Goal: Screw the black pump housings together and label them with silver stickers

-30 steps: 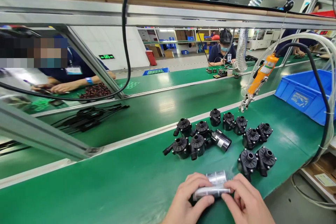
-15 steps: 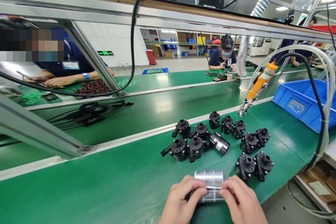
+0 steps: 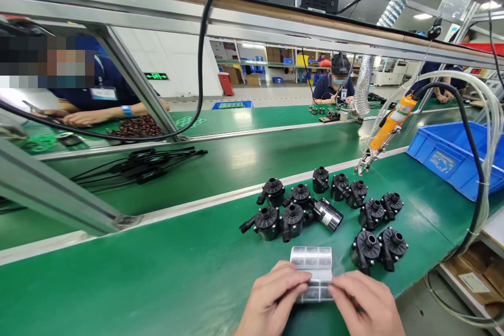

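Observation:
A curled strip of silver labels [image 3: 311, 258] lies low over the green bench in front of me, marked off in small rectangles. A paler band crosses it between its upper and lower rows. My left hand [image 3: 275, 294] pinches its left side between thumb and fingers. On the opposite edge, my right hand [image 3: 364, 299] is closed with thumb and forefinger on the strip. Just beyond stand several black pumps [image 3: 292, 220] with round ribbed tops and short spouts. One black pump [image 3: 328, 215] lies on its side, showing a shiny cylindrical body with a white label.
An orange power screwdriver [image 3: 389, 128] hangs at the right, near a blue bin [image 3: 449, 155] and looped hoses. Black cabled parts [image 3: 144, 165] lie on the green conveyor [image 3: 244, 152] behind a pale rail. Across it sit co-workers. A metal post [image 3: 59, 194] rises at left.
More of the pale band shows between the label rows, and the strip's far part sits slightly farther away. My right fingers have shifted a little. The black cabled parts have moved right along the conveyor.

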Tool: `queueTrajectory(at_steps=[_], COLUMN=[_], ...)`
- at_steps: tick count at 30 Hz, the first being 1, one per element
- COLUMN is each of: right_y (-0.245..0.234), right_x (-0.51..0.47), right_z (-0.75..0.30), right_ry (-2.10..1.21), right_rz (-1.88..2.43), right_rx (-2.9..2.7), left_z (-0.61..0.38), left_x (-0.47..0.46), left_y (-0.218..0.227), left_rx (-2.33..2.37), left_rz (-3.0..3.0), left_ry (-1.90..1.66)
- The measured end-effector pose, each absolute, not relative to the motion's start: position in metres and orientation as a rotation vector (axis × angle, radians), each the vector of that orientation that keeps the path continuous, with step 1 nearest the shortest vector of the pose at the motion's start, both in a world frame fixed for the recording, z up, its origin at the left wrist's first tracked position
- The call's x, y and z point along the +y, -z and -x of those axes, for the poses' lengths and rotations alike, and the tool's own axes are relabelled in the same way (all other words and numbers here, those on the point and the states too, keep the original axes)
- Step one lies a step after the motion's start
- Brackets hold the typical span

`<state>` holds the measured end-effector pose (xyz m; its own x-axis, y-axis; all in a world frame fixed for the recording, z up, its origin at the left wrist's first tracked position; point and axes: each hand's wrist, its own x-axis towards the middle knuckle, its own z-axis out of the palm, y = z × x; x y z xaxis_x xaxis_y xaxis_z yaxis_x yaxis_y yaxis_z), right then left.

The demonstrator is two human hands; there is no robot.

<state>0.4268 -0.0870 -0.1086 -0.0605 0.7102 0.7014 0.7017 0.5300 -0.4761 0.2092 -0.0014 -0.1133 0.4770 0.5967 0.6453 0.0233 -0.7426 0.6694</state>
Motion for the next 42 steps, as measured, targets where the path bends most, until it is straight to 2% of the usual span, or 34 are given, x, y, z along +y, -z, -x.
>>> queueTrajectory(at_steps=[3,6,11,16,20,31,36,42], right_y=[0.1,0.095,0.093,0.102,0.109,0.103,0.109,0.109], right_x=[-0.087,-0.088,-0.081,-0.075,-0.075,-0.07,-0.074,-0.078], right_z=[-0.429,-0.43,-0.423,-0.422,-0.423,-0.425,-0.426,-0.422], right_ry=[0.23,0.306,0.175,-0.004,0.036,0.282,0.15,0.1], right_rz=[1.122,1.062,1.027,1.163,1.158,1.007,0.903,1.15], right_rx=[-1.854,-1.895,-1.882,-1.85,-1.786,-1.768,-1.766,-1.705], left_z=[-0.21,-0.21,-0.21,-0.206,-0.205,-0.206,-0.208,-0.209], left_x=[-0.001,-0.002,-0.009,-0.01,-0.009,-0.01,-0.009,-0.009], left_y=[0.114,0.114,0.112,0.109,0.105,0.102,0.103,0.103], left_rx=[0.54,0.6,0.595,1.006,1.081,1.064,1.102,1.095], left_rz=[-2.127,-2.101,-2.047,-1.828,-1.804,-1.814,-1.778,-1.748], left_ry=[-1.249,-1.234,-1.181,-1.017,-0.93,-0.959,-0.952,-0.955])
